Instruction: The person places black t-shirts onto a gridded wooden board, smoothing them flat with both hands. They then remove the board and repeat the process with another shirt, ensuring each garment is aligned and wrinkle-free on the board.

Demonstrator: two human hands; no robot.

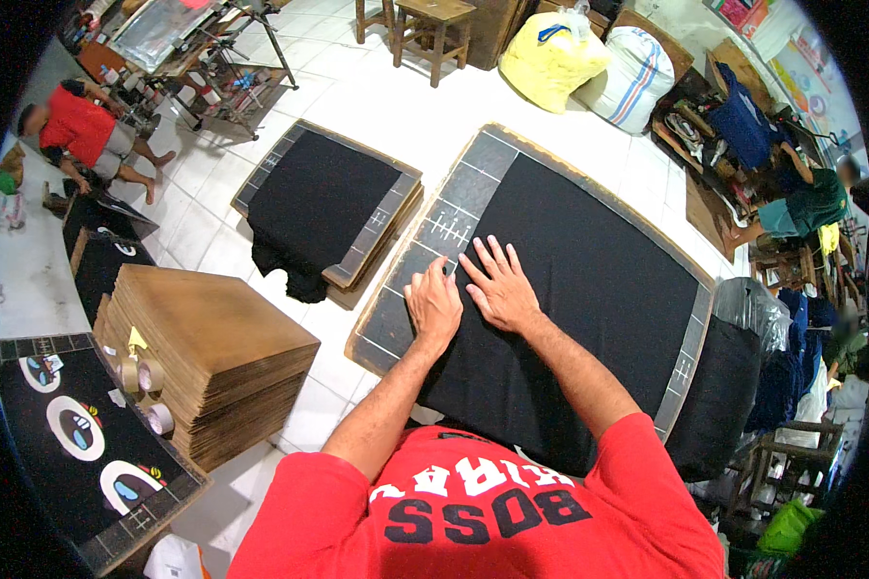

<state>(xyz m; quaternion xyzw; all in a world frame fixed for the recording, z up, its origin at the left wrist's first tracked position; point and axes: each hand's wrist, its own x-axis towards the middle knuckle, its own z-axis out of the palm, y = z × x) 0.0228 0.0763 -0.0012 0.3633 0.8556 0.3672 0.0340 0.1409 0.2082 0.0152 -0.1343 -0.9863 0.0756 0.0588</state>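
Head view: the black cloth [589, 280] lies spread over the large board [459, 174], reaching close to its far edge, with the marked strips along the board's left and right edges left bare. The right hand [500, 288] rests flat on the cloth near its left edge, fingers spread and holding nothing. The left hand [432, 304] is at that same edge beside the white marks, its fingers curled; whether they grip the cloth I cannot tell. Laying out looks mostly done; squaring the left edge to the marks seems to be the step in hand. Faint creases and loose cloth toward the board's near edge appear left to settle. On the smaller board [377, 217] to the left, another black cloth [323, 188] lies laid out, bunched over the near-left edge.
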